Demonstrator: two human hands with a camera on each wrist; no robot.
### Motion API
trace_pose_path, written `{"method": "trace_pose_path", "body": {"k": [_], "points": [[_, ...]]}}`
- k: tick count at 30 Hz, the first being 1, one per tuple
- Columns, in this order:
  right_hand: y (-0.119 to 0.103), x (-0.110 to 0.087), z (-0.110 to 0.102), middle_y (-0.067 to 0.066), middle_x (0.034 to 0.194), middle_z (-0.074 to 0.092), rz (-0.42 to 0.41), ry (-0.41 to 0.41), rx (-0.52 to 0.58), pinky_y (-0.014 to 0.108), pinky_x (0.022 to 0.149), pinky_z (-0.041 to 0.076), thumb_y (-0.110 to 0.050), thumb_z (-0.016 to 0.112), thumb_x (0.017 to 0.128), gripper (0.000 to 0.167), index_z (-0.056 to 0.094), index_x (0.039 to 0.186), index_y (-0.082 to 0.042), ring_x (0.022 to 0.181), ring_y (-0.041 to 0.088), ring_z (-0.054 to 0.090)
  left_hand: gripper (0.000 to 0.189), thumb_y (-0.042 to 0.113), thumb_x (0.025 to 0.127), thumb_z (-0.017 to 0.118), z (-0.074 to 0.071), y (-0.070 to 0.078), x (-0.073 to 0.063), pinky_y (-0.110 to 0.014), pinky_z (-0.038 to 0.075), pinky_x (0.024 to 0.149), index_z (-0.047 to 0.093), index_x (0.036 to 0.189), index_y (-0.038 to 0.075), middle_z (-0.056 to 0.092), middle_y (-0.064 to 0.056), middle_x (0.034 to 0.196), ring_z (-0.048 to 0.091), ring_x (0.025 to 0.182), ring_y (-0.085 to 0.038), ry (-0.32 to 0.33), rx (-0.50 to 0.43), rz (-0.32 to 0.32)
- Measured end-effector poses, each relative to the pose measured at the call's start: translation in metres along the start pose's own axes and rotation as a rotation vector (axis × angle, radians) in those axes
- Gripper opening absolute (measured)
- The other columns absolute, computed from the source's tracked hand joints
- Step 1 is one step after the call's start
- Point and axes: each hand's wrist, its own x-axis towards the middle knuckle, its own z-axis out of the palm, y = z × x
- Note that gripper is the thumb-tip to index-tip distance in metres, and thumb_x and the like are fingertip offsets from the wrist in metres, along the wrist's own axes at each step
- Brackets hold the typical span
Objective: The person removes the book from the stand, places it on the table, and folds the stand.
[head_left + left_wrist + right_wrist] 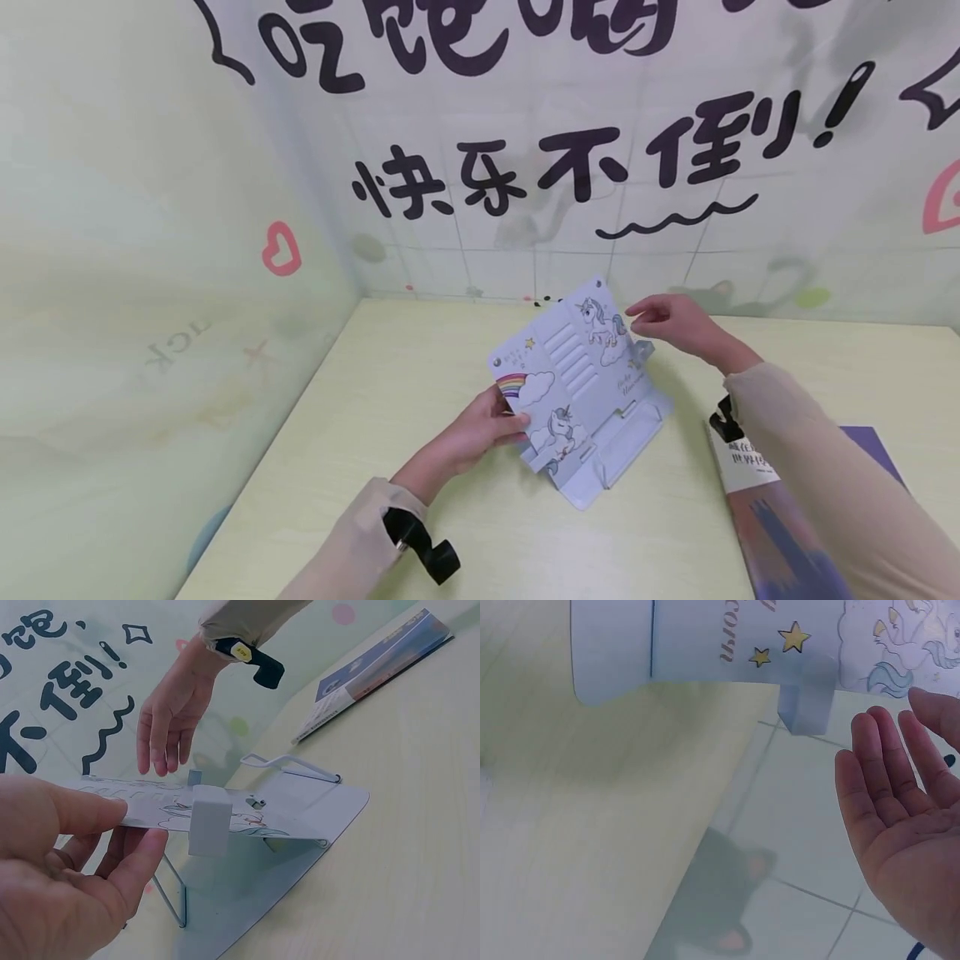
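Observation:
A white bookstand [592,387] printed with unicorns, stars and a rainbow stands tilted above the table, its back panel raised from its base plate [345,802]. My left hand [476,429] pinches the panel's left edge between thumb and fingers, as the left wrist view shows close up. Beside those fingers sits a white side clip [210,821]. My right hand [678,325] hovers by the panel's right edge, fingers loosely extended and holding nothing. A similar side clip [810,697] juts from that edge near the right fingertips. A wire page holder [637,446] lies along the base.
On the table's right lies a book [787,517] with a purple and white cover, partly hidden by my right sleeve. A printed cloth backdrop [525,225] rises behind the pale wooden table [360,392] and along its left side.

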Motion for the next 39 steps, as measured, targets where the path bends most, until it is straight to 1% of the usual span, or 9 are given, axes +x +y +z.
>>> {"method": "trace_pose_path", "body": {"k": [3, 5, 9, 13, 16, 21, 26, 33, 39], "points": [[-0.003, -0.012, -0.006, 0.015, 0.09, 0.064, -0.039, 0.009, -0.013, 0.022, 0.07, 0.047, -0.008, 0.062, 0.086, 0.029, 0.059, 0.11, 0.009, 0.08, 0.016, 0.059, 0.044, -0.001, 0.09, 0.051, 0.001, -0.002, 0.001, -0.035, 0.048, 0.088, 0.037, 0.132, -0.001, 0.054, -0.017, 0.113, 0.057, 0.099, -0.025, -0.009, -0.018, 0.005], [-0.006, -0.02, -0.008, 0.016, 0.087, 0.064, -0.062, -0.01, -0.015, 0.022, 0.068, 0.048, -0.006, 0.062, 0.086, 0.028, 0.059, 0.108, 0.011, 0.077, 0.017, 0.06, 0.045, -0.002, 0.09, 0.051, 0.0, -0.002, 0.001, -0.035, 0.048, 0.088, 0.036, 0.132, -0.001, 0.054, -0.017, 0.114, 0.057, 0.099, -0.025, -0.017, -0.032, 0.006], [-0.013, -0.038, -0.006, 0.011, 0.084, 0.064, -0.086, -0.064, -0.039, 0.022, 0.065, 0.049, -0.005, 0.063, 0.085, 0.026, 0.06, 0.106, 0.01, 0.074, 0.015, 0.058, 0.045, -0.002, 0.09, 0.051, -0.002, -0.003, 0.002, -0.035, 0.048, 0.089, 0.036, 0.133, 0.0, 0.053, -0.017, 0.116, 0.057, 0.099, -0.024, -0.034, -0.044, 0.005], [-0.017, -0.051, 0.002, 0.005, 0.082, 0.064, -0.098, -0.119, -0.073, 0.023, 0.065, 0.049, -0.007, 0.065, 0.084, 0.025, 0.062, 0.104, 0.007, 0.073, 0.014, 0.057, 0.045, 0.0, 0.091, 0.051, -0.005, -0.003, 0.001, -0.035, 0.047, 0.09, 0.036, 0.134, 0.001, 0.053, -0.017, 0.117, 0.056, 0.1, -0.024, -0.044, -0.041, 0.005], [-0.017, -0.061, 0.011, 0.005, 0.081, 0.063, -0.093, -0.153, -0.062, 0.023, 0.064, 0.049, -0.007, 0.065, 0.083, 0.024, 0.062, 0.103, 0.007, 0.072, 0.014, 0.056, 0.046, 0.0, 0.091, 0.051, -0.006, -0.004, 0.002, -0.035, 0.047, 0.09, 0.035, 0.134, 0.0, 0.052, -0.018, 0.118, 0.056, 0.101, -0.025, -0.052, -0.048, 0.003], [-0.012, -0.073, 0.028, 0.004, 0.078, 0.062, -0.066, -0.176, -0.005, 0.023, 0.062, 0.049, -0.005, 0.065, 0.082, 0.022, 0.062, 0.1, 0.008, 0.07, 0.015, 0.055, 0.046, 0.0, 0.091, 0.051, -0.005, -0.005, 0.003, -0.034, 0.047, 0.09, 0.035, 0.134, 0.0, 0.052, -0.018, 0.118, 0.056, 0.101, -0.024, -0.058, -0.055, 0.003], [-0.007, -0.081, 0.047, 0.002, 0.073, 0.06, -0.056, -0.181, 0.028, 0.022, 0.058, 0.047, -0.005, 0.067, 0.081, 0.021, 0.062, 0.096, 0.008, 0.066, 0.015, 0.053, 0.045, 0.0, 0.091, 0.051, -0.005, -0.005, 0.003, -0.034, 0.047, 0.09, 0.035, 0.134, 0.0, 0.052, -0.018, 0.118, 0.056, 0.101, -0.024, -0.07, -0.056, 0.007], [0.003, -0.082, 0.065, 0.002, 0.073, 0.06, -0.016, -0.135, 0.047, 0.02, 0.057, 0.044, -0.004, 0.068, 0.08, 0.021, 0.062, 0.096, 0.007, 0.066, 0.015, 0.052, 0.046, 0.001, 0.091, 0.051, -0.007, -0.005, 0.002, -0.033, 0.047, 0.09, 0.035, 0.134, 0.001, 0.052, -0.018, 0.12, 0.056, 0.102, -0.024, -0.091, -0.067, 0.015], [0.009, -0.08, 0.074, 0.002, 0.073, 0.06, -0.033, -0.099, 0.06, 0.02, 0.057, 0.046, -0.005, 0.069, 0.079, 0.019, 0.064, 0.094, 0.007, 0.066, 0.015, 0.053, 0.046, 0.0, 0.091, 0.05, -0.006, -0.007, 0.003, -0.034, 0.046, 0.091, 0.034, 0.134, 0.0, 0.051, -0.019, 0.121, 0.056, 0.103, -0.024, -0.088, -0.072, 0.022]]}}
